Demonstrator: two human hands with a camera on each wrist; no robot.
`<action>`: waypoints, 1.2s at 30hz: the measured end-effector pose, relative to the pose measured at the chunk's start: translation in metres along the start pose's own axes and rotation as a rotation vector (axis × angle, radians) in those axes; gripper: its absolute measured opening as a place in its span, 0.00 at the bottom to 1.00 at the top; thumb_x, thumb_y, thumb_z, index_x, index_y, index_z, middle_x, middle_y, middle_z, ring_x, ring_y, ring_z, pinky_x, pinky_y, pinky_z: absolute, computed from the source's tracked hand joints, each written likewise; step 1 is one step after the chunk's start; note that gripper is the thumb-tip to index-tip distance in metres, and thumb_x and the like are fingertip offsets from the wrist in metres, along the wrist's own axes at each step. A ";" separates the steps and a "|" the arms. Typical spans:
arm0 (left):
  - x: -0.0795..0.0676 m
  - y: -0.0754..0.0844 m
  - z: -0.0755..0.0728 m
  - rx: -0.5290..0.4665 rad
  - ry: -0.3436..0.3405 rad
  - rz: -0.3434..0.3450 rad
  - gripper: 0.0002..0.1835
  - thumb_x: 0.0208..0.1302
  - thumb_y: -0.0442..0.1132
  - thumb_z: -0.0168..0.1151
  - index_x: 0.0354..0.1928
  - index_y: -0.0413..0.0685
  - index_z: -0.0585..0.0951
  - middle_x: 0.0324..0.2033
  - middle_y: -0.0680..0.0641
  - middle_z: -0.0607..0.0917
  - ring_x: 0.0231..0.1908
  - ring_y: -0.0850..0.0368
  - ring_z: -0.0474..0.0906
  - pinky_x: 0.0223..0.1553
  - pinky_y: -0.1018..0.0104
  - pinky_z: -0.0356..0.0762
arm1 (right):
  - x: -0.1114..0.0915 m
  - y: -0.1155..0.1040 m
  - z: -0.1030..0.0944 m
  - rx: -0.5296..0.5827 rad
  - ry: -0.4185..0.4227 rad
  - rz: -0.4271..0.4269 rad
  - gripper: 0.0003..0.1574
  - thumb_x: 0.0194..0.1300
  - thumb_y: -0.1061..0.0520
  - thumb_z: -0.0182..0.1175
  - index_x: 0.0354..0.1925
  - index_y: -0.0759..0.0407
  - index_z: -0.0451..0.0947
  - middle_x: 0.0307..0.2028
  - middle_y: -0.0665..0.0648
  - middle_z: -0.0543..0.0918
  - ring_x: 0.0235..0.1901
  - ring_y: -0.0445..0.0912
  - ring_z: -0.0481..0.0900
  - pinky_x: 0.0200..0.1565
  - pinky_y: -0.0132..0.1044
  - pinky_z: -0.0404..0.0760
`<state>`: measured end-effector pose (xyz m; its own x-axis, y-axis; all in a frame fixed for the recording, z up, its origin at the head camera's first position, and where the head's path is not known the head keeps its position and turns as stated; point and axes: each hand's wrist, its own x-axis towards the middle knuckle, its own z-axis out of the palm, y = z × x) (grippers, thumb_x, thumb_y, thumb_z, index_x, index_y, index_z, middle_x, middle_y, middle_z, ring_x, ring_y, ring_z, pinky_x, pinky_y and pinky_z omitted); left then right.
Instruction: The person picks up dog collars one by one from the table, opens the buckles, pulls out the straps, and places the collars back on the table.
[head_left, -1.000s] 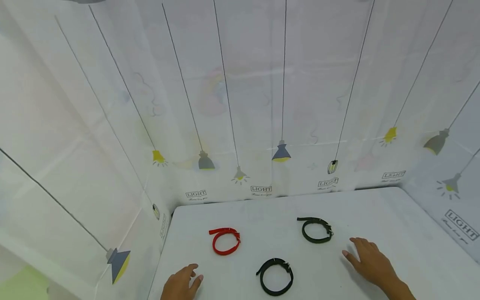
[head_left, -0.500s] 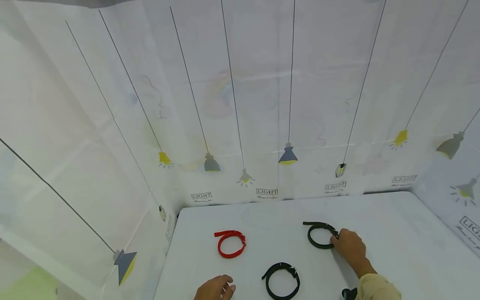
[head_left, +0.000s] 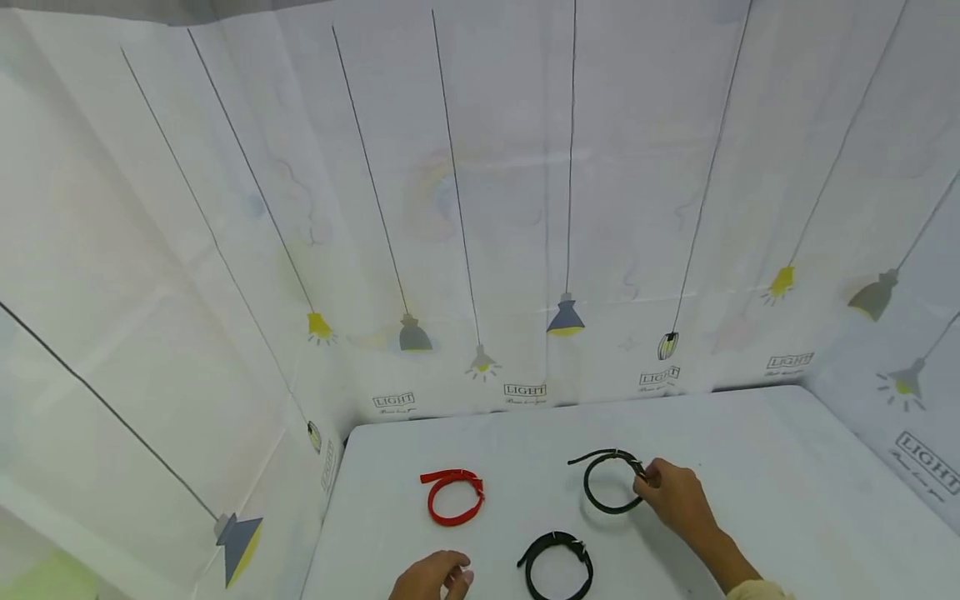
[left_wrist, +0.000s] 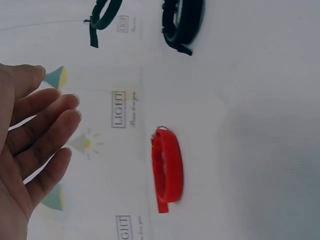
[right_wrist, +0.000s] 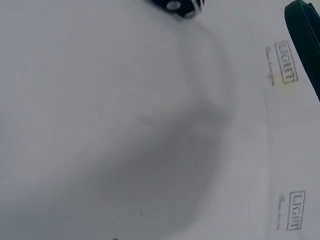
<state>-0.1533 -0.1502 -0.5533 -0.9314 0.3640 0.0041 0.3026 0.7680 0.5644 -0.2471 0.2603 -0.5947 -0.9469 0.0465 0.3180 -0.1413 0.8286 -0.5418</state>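
My right hand (head_left: 678, 498) pinches a dark green buckled collar (head_left: 613, 509) by its buckle side; the loop is raised, with its shadow on the white table under it. In the right wrist view part of this green collar (right_wrist: 306, 42) shows at the right edge, the hand itself out of frame. My left hand (head_left: 431, 575), fingers loosely bent and holding nothing, hovers near the front of the table. A red collar (left_wrist: 175, 170) lies coiled beyond it. Between the hands, nearer the front, lies a black collar (head_left: 557, 538), also buckled in a loop.
The white table (head_left: 757, 492) meets white curtain walls (head_left: 510, 208) at the back and both sides. Hanging lamps and the word LIGHT are printed on them. A grey edge (head_left: 150, 10) crosses the top left.
My right hand has reached the green collar, taken hold of it at the buckle and raised it, moving it slightly left. My left hand has shifted right. Red and black collars stay put.
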 end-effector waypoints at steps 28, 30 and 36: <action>0.031 0.079 -0.030 -0.098 0.444 0.318 0.20 0.68 0.55 0.63 0.56 0.56 0.82 0.43 0.60 0.88 0.45 0.66 0.82 0.47 0.62 0.83 | -0.061 -0.153 -0.005 0.108 0.386 -0.779 0.24 0.77 0.46 0.46 0.33 0.61 0.77 0.24 0.48 0.79 0.18 0.28 0.69 0.21 0.14 0.67; 0.034 0.080 -0.029 -0.149 0.378 0.302 0.20 0.67 0.57 0.63 0.54 0.56 0.84 0.40 0.61 0.88 0.43 0.67 0.82 0.47 0.63 0.83 | -0.064 -0.155 -0.004 0.118 0.392 -0.787 0.24 0.77 0.47 0.46 0.33 0.62 0.77 0.23 0.48 0.79 0.18 0.28 0.69 0.20 0.14 0.67; 0.038 0.076 -0.030 -0.285 0.225 0.256 0.15 0.66 0.55 0.65 0.47 0.56 0.88 0.40 0.62 0.88 0.43 0.69 0.82 0.46 0.67 0.82 | -0.073 -0.156 0.000 0.164 0.365 -0.782 0.22 0.76 0.47 0.49 0.34 0.61 0.77 0.24 0.48 0.79 0.19 0.28 0.71 0.22 0.14 0.68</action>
<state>-0.1717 -0.0942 -0.4856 -0.8641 0.3758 0.3348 0.4906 0.4804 0.7270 -0.1559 0.1272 -0.5336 -0.4136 -0.3027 0.8587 -0.7775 0.6082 -0.1601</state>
